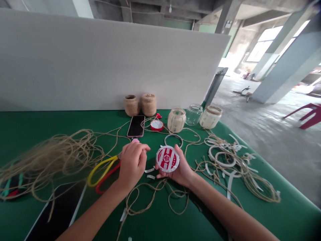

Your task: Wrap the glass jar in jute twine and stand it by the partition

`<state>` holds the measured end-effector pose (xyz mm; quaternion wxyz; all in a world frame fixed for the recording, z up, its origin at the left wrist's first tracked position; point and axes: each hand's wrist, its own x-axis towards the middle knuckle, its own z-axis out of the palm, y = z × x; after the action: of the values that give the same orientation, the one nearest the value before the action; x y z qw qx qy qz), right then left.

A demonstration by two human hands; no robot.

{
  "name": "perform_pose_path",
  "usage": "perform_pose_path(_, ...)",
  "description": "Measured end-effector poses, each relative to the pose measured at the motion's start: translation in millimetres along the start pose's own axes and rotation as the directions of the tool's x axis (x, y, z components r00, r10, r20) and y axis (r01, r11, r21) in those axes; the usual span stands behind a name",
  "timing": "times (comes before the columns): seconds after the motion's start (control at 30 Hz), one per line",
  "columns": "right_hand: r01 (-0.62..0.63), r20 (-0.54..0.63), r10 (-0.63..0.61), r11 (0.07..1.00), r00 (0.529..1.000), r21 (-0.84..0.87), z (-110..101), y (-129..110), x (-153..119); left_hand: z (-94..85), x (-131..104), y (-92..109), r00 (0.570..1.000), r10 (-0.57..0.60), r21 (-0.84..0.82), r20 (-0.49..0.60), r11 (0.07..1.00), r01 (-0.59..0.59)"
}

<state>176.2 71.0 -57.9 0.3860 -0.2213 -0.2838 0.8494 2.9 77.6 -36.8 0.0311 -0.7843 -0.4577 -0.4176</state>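
Note:
My right hand [182, 167] is shut on a roll of tape [167, 159], whose red-and-white label faces up toward me. To its left, my left hand [134, 162] is closed, thumb and fingers bent together; whatever may be between the fingertips is hidden. Beneath and beside that hand lie scissors [101, 172] with one yellow and one red handle loop, their blades mostly covered. Small white tape scraps [150, 176] rest between the hands. Loose jute twine [150, 202] loops over the green table in front of me.
Two twine-wrapped jars [131, 105] stand at the back, near a phone [136, 126] and a red tape roll [156, 125]. Several glass jars [177, 121] stand right of them. Tangled twine [60, 154] covers the left; tape rings [225, 159] and twine lie right. A tablet-like device [59, 212] sits front left.

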Motion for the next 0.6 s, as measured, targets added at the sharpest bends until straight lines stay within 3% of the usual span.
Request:
perform_pose_path(0.27,-0.069,0.039,0.07,0.998,0.997,-0.015,-3,8,2,2.4,-3,13,0.978,0.185,-0.004,0.096,0.983,-0.185)
perform_pose_path(0.6,-0.045,0.051,0.05,0.995,0.997,-0.086,-3,11,3,5.6,-4,11,0.974,0.202,0.068,0.105,0.975,-0.21)
